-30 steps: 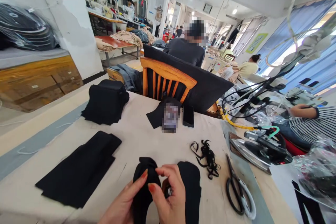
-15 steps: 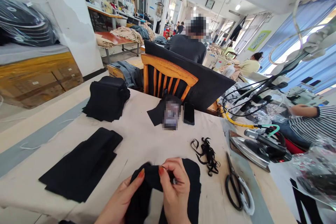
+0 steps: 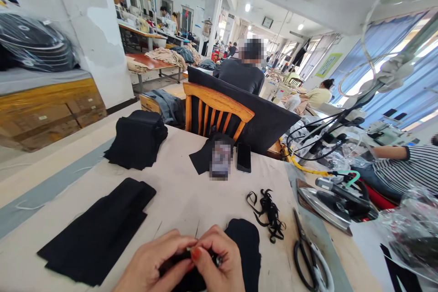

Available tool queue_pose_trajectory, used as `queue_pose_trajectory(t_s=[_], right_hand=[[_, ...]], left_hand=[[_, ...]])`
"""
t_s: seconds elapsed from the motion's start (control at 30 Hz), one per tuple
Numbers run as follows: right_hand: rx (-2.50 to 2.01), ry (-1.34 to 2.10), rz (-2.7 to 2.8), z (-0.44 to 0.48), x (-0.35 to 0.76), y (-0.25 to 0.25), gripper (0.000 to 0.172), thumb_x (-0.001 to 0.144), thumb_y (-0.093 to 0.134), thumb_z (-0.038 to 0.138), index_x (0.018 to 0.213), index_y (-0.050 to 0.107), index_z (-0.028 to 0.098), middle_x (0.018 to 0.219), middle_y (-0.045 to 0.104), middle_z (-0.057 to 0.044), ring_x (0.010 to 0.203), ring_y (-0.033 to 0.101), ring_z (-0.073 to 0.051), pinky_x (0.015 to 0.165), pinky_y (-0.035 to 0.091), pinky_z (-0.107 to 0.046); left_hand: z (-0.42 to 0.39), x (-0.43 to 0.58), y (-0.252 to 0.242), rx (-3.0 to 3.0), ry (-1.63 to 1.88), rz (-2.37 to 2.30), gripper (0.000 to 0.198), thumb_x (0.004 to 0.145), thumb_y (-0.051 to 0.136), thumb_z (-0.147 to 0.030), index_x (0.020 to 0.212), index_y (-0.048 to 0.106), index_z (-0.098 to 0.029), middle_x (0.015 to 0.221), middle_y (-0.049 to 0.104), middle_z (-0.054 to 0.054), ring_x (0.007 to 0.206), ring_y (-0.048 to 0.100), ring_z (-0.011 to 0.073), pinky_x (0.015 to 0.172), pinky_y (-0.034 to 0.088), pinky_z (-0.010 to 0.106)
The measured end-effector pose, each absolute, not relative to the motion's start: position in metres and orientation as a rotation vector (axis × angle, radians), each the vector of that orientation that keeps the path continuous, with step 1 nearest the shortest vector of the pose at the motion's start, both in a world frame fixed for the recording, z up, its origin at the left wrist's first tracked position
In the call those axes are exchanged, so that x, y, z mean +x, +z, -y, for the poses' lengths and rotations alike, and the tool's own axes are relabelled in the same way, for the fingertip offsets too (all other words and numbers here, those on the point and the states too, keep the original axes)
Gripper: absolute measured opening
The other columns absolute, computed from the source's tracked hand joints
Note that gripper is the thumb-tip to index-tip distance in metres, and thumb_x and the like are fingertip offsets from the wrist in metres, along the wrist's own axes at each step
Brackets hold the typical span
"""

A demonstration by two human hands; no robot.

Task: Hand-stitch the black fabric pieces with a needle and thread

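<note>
At the bottom middle my left hand (image 3: 155,262) and my right hand (image 3: 219,262) meet, fingers pinched together on a small piece of black fabric (image 3: 181,273) that they mostly cover. Just right of my right hand lies a rounded black fabric piece (image 3: 248,246) on the cloth-covered table (image 3: 185,191). A tangle of black straps (image 3: 268,210) lies further right, with black-handled scissors (image 3: 310,258) beside it.
Folded black fabric (image 3: 99,230) lies at the left, a black stack (image 3: 137,139) behind it. A phone (image 3: 243,157) and a steam iron (image 3: 337,196) lie beyond. A wooden chair (image 3: 215,112) stands at the far edge. Other people work behind and at the right.
Both hands have dropped toward the bottom edge and closed tighter over the black piece, which stood up between the fingers a second ago. The view tilted slightly up.
</note>
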State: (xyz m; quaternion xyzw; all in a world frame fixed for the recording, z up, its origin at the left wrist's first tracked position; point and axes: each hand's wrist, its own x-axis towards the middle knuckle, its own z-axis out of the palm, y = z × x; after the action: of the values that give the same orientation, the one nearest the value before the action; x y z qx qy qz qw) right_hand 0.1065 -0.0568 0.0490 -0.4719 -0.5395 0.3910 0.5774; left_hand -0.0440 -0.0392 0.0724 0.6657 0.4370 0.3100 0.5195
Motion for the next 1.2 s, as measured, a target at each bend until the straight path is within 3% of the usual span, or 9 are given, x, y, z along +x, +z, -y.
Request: queue_pose_trajectory(t_s=[0.13,0.3,0.47,0.6,0.83,0.97,1.2], right_hand=[[-1.13,0.879,1.226,0.062,0.106,0.039,0.027,0.078,0.069,0.048,0.078,0.064,0.021,0.068,0.052,0.001,0.058,0.045,-0.013,0.052,0.033,-0.024],[-1.109,0.902,1.124,0.059,0.105,0.034,0.022,0.084,0.064,0.037,0.069,0.063,0.021,0.064,0.049,0.002,0.059,0.045,-0.012,0.055,0.033,-0.024],[-1.125,1.029,0.963,0.054,0.104,0.03,0.031,0.082,0.066,0.042,0.062,0.057,0.019,0.061,0.039,0.005,0.055,0.033,-0.011,0.053,0.029,-0.025],[-1.127,1.122,0.905,0.053,0.105,0.034,0.033,0.079,0.07,0.041,0.059,0.057,0.018,0.06,0.038,0.004,0.057,0.033,-0.011,0.055,0.029,-0.025],[-1.122,1.345,0.759,0.053,0.104,0.047,0.019,0.073,0.076,0.035,0.072,0.065,0.019,0.064,0.044,0.005,0.055,0.031,-0.008,0.052,0.027,-0.022],[-1.141,1.358,0.756,0.051,0.102,0.049,0.023,0.076,0.074,0.038,0.07,0.063,0.018,0.063,0.041,0.005,0.054,0.029,-0.008,0.051,0.024,-0.022],[-1.143,1.277,0.696,0.047,0.099,0.049,0.031,0.074,0.075,0.04,0.06,0.06,0.017,0.058,0.04,0.005,0.054,0.029,-0.008,0.051,0.027,-0.022]], left_hand=[[0.037,-0.042,0.059,1.277,0.932,-1.149,0.013,0.082,0.065,-0.036,0.082,0.076,-0.03,0.069,0.062,-0.002,0.062,0.06,0.0163,0.058,0.048,0.022],[0.038,-0.041,0.058,0.996,0.968,-1.088,0.026,0.074,0.071,-0.049,0.07,0.075,-0.024,0.073,0.057,-0.002,0.053,0.046,0.0109,0.043,0.039,0.019],[0.04,-0.039,0.064,0.741,1.007,-1.11,0.031,0.063,0.08,-0.052,0.064,0.073,-0.021,0.063,0.05,-0.006,0.05,0.041,0.0072,0.043,0.037,0.016],[0.04,-0.038,0.062,0.489,1.028,-1.097,0.028,0.054,0.089,-0.041,0.068,0.075,-0.022,0.066,0.058,-0.005,0.05,0.046,0.0069,0.043,0.042,0.015],[0.036,-0.038,0.066,0.333,1.112,-1.083,0.025,0.049,0.092,-0.023,0.068,0.076,-0.017,0.07,0.066,-0.002,0.059,0.057,0.0106,0.045,0.052,0.016],[0.036,-0.037,0.068,0.259,1.123,-1.112,0.022,0.05,0.088,-0.009,0.067,0.076,-0.017,0.069,0.068,-0.001,0.056,0.061,0.0105,0.046,0.055,0.016],[0.04,-0.039,0.066,0.257,1.093,-1.116,0.026,0.051,0.087,-0.007,0.073,0.078,-0.017,0.076,0.074,0.002,0.065,0.068,0.0138,0.057,0.06,0.019]])
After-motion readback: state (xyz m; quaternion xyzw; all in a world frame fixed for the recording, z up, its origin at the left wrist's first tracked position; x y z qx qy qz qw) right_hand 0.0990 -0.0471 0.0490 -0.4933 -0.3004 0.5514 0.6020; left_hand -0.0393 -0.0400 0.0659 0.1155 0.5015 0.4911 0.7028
